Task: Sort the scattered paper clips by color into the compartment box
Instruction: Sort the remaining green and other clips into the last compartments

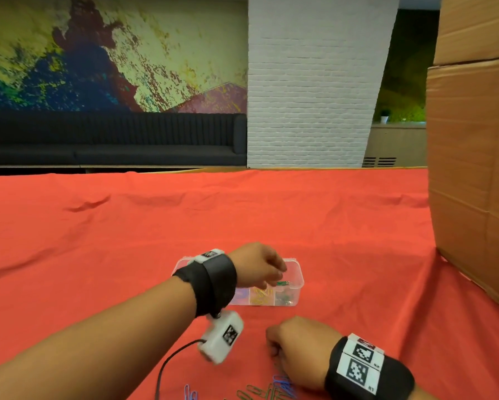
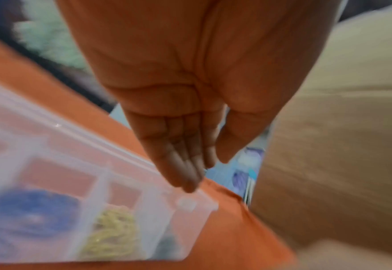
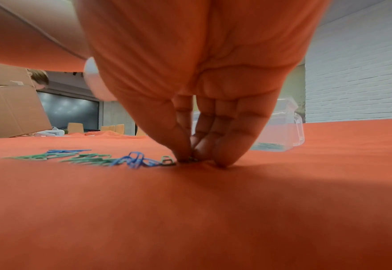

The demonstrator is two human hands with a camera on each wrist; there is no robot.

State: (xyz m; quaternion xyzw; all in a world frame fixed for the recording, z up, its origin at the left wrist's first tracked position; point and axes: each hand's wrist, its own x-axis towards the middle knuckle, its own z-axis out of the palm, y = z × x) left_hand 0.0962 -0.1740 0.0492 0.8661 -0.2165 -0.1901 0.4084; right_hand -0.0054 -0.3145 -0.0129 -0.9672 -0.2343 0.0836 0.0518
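Observation:
The clear compartment box (image 1: 296, 272) stands on the red cloth; its cells hold blue clips (image 2: 33, 213), yellow clips (image 2: 114, 232) and dark green clips (image 2: 167, 246). My left hand (image 1: 271, 280) hovers over the box's right end with straight fingers (image 2: 185, 175) and holds nothing. A green clip (image 1: 283, 283) shows just below its fingertips, above the right cell. My right hand (image 3: 187, 159) is down on the cloth in front of the box, thumb and forefinger pinching a small dark green clip. Loose green clips (image 3: 88, 158) and blue clips (image 3: 135, 159) lie beside it.
Tall cardboard cartons (image 1: 473, 168) stand on the table at the right. A black cable (image 1: 167, 368) runs from the left wrist camera off the near edge. More loose blue clips (image 1: 190, 394) lie at the near edge. A person's head (image 3: 39, 79) shows behind a far carton.

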